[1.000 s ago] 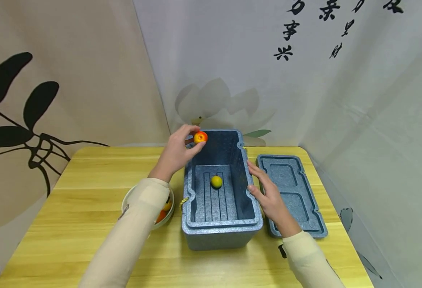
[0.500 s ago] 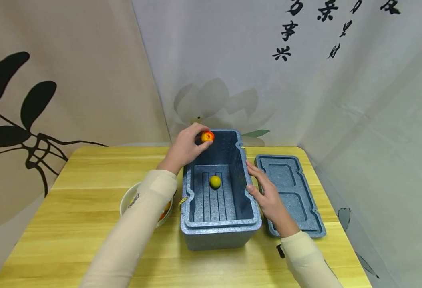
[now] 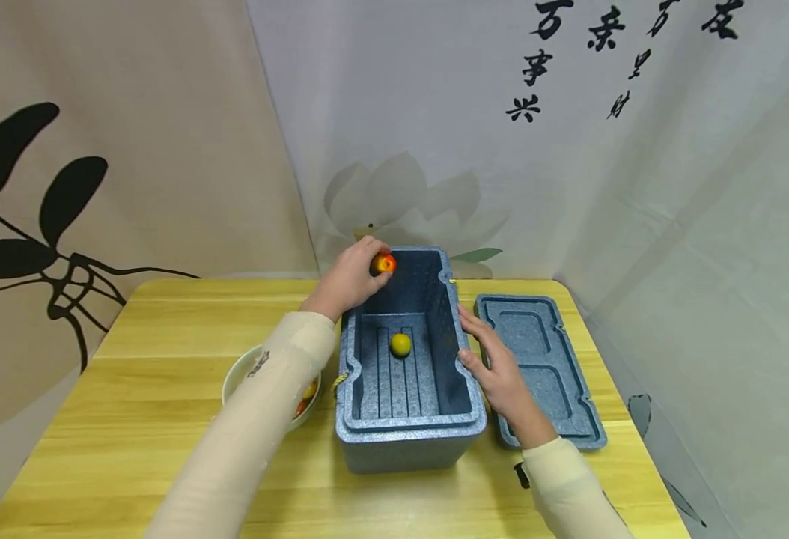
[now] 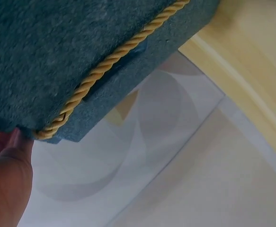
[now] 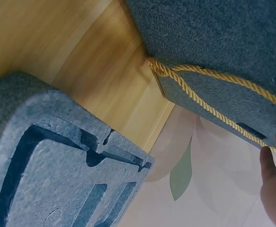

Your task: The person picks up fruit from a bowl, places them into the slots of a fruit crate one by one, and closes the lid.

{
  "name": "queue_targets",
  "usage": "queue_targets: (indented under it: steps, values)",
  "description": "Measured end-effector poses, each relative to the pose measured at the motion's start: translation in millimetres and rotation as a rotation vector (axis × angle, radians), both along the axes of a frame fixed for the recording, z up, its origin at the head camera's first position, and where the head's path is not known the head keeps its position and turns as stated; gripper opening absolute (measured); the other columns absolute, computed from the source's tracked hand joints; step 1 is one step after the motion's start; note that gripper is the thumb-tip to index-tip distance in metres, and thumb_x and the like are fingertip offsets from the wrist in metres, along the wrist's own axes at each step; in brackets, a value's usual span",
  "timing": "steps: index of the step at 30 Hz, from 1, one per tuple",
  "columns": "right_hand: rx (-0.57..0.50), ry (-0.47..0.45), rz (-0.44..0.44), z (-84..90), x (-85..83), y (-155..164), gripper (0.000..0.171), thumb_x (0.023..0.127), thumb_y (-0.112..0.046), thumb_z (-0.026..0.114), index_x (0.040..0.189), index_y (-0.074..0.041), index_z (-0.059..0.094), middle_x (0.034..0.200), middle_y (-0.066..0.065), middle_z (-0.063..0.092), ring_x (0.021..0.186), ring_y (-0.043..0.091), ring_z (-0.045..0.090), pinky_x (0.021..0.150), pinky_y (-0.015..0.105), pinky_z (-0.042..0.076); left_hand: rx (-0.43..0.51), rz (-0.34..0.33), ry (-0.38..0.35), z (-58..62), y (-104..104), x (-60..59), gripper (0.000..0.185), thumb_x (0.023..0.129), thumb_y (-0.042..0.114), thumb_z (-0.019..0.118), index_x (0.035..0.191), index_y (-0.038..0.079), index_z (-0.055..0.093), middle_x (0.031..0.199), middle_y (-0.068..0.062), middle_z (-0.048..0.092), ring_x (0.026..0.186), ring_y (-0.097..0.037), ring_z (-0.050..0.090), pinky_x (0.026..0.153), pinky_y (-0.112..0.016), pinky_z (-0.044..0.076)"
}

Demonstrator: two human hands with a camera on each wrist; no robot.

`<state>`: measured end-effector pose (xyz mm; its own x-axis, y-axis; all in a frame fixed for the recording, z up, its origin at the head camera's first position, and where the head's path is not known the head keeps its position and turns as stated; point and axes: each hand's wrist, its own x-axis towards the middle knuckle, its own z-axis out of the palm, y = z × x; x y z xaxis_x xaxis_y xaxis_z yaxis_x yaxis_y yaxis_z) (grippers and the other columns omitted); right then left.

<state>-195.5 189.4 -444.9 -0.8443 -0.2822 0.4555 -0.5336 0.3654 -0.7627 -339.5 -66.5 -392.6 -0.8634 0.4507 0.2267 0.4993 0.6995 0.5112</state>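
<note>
My left hand (image 3: 355,275) pinches a small red-and-yellow apple (image 3: 385,263) between thumb and fingers, over the far left part of a blue-grey foam box (image 3: 411,433). A round yellow-green fruit (image 3: 400,345) lies on the ribbed floor of this box. My right hand (image 3: 498,369) rests along the box's right wall, thumb at the rim and fingers fairly straight against the outer side. In the left wrist view the hand (image 4: 7,175) shows at the box's edge, the apple hidden. In the right wrist view, fingertips (image 5: 268,161) reach the wall beside a yellow rope (image 5: 209,108).
A white bowl (image 3: 234,376) with several fruits stands left of the box, partly covered by the left forearm. The foam lid (image 3: 536,327) lies on the wooden table (image 3: 159,389) to the right. Behind the table hangs a printed cloth (image 3: 394,97).
My left hand has moved a little to the right with the apple, from the box's left rim to over its inside. The right hand stays at the right wall.
</note>
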Motion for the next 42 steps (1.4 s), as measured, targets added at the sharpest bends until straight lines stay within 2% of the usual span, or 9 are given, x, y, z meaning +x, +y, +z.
queue_targets:
  steps: [10,21,31,42]
  values:
    - [-0.009,0.012,0.000,-1.1,-0.5,-0.3,0.044,0.100,-0.006,0.056,0.140,0.008,0.045,0.151,0.023,0.035,0.138,0.038,0.033,0.114,0.035,0.026,-0.020,-0.017,0.008,-8.2,-0.2,-4.4,0.040,0.089,0.007,0.071,0.127,0.002,0.058,0.124,-0.010,0.051,0.110,-0.028,0.049,0.100,-0.040,0.045]
    - [-0.024,0.009,-0.003,-0.8,-1.7,-2.0,0.044,0.099,-0.006,0.056,0.140,0.007,0.046,0.151,0.022,0.036,0.139,0.037,0.033,0.113,0.045,0.026,-0.114,-0.015,-0.008,-5.5,0.3,-3.0,0.038,0.092,0.010,0.070,0.128,0.009,0.061,0.131,-0.009,0.047,0.117,-0.028,0.045,0.104,-0.039,0.042]
    - [-0.029,0.001,-0.002,-2.1,-0.7,-0.1,0.044,0.099,-0.003,0.056,0.141,0.007,0.046,0.152,0.022,0.036,0.137,0.036,0.036,0.113,0.031,0.027,-0.146,-0.006,-0.007,-6.5,3.4,-2.1,0.036,0.093,0.010,0.069,0.128,0.008,0.062,0.135,-0.009,0.045,0.121,-0.028,0.044,0.106,-0.039,0.041]
    - [-0.034,0.008,0.006,-1.4,-1.0,-0.9,0.044,0.099,-0.003,0.056,0.140,0.008,0.045,0.151,0.023,0.036,0.136,0.038,0.036,0.112,0.031,0.028,-0.163,-0.019,0.020,-6.7,1.4,-0.9,0.033,0.095,0.009,0.064,0.128,0.011,0.063,0.133,-0.008,0.047,0.120,-0.026,0.044,0.102,-0.038,0.043]
